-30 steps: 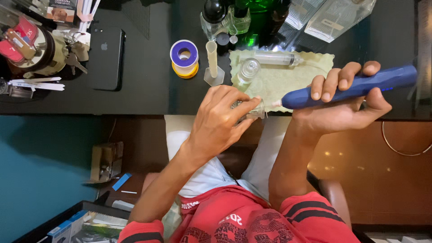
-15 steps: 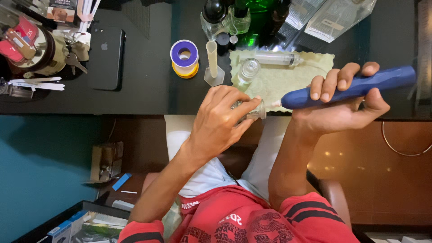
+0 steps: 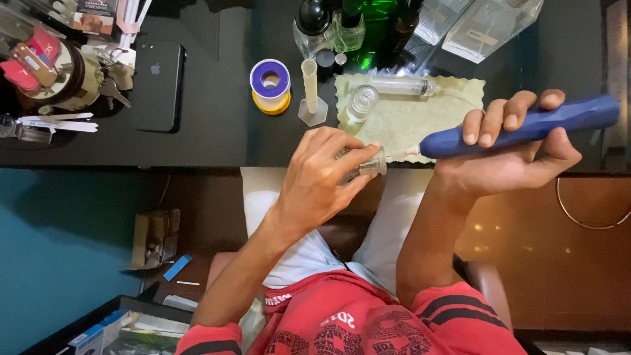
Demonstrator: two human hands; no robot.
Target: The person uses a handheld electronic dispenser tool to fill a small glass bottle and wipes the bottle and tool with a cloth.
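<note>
Left hand (image 3: 315,184) grip: fingers closed round a small clear glass bottle (image 3: 368,164), held on its side just over the near edge of the dark tabletop (image 3: 210,98), open mouth toward the right. The bottle is mostly hidden by the fingers; only its neck and rim show.

Right hand (image 3: 509,158) grip: clamped on a long blue plastic handheld rotary tool (image 3: 526,128), lying nearly level, its thin pale tip at the bottle mouth; contact cannot be judged.

Just behind the bottle, a pale green cloth (image 3: 420,118) carries a clear syringe (image 3: 401,85) and a second clear glass bottle (image 3: 361,104). A narrow measuring cylinder (image 3: 310,92) and a blue-and-yellow tape roll (image 3: 269,84) stand left of the cloth. A black phone (image 3: 158,85) lies further left, with bare tabletop between it and the roll.
</note>
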